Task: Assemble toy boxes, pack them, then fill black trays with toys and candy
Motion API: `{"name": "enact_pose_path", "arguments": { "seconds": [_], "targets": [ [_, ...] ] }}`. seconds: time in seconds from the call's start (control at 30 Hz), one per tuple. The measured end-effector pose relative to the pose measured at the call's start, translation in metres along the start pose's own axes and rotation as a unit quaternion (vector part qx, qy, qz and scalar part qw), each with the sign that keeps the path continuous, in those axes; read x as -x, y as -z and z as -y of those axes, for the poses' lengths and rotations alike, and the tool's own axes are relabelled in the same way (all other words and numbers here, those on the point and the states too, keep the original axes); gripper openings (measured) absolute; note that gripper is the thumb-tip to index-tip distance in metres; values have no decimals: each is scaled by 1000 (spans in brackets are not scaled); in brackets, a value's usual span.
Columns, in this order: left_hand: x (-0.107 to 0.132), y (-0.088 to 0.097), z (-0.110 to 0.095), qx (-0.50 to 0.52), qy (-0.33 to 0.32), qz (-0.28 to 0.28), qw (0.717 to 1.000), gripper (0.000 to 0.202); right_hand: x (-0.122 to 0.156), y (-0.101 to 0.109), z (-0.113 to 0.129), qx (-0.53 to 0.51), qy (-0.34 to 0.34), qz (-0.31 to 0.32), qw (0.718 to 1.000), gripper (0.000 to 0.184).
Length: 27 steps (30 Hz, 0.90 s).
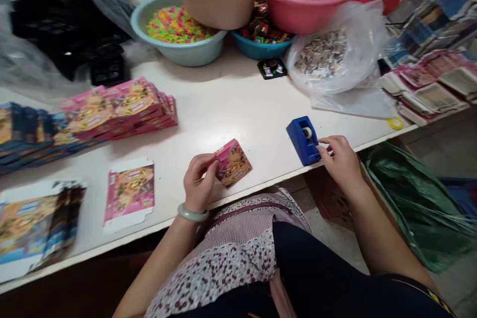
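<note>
A small pink printed box [234, 164] is pinched between the thumb and fingers of my left hand [201, 179], just above the table's front edge. To the right stands a blue tape dispenser [302, 141] with a white-cored roll in it. My right hand [337, 159] is at the dispenser's right side, thumb and forefinger closed together at its cutting end, on the tape; the clear strip itself is hard to make out. A flattened pink carton [130, 191] lies on the table to the left of my left hand.
Stacked pink boxes [119, 107] and flat blue cartons [30, 223] occupy the left. Along the back are a light-blue basin [179, 52], a beige basin [223, 7] and a pink basin [313, 10] of small colourful pieces. A clear bag [335, 59] and card stacks [428, 84] sit right.
</note>
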<state>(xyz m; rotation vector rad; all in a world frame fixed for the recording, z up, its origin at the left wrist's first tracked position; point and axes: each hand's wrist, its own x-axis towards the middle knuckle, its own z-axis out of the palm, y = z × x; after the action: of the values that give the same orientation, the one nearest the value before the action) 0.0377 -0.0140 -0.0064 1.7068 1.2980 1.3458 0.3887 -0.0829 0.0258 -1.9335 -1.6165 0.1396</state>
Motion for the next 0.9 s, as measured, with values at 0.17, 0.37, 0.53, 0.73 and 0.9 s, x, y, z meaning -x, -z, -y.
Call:
{"name": "enact_pose_path", "arguments": {
  "seconds": [0.17,0.37,0.53,0.73,0.9],
  "targets": [
    [-4,-4,-7,-17,20,7,1000,13,14,5,-41,10,-50,30,998,31],
    [-3,-6,-10,-19,29,8,999,14,16,-8,-50,-155,-126,29,979,39],
    [-2,-9,-9,-19,35,14,999,15,18,-14,-49,-169,-139,21,976,36],
    [-2,-6,-6,-24,13,13,1000,14,42,-24,-35,-357,-243,-58,900,36],
    [0,-3,-3,-32,6,33,999,18,44,-15,-25,-256,-209,-56,942,38]
  ]
}}
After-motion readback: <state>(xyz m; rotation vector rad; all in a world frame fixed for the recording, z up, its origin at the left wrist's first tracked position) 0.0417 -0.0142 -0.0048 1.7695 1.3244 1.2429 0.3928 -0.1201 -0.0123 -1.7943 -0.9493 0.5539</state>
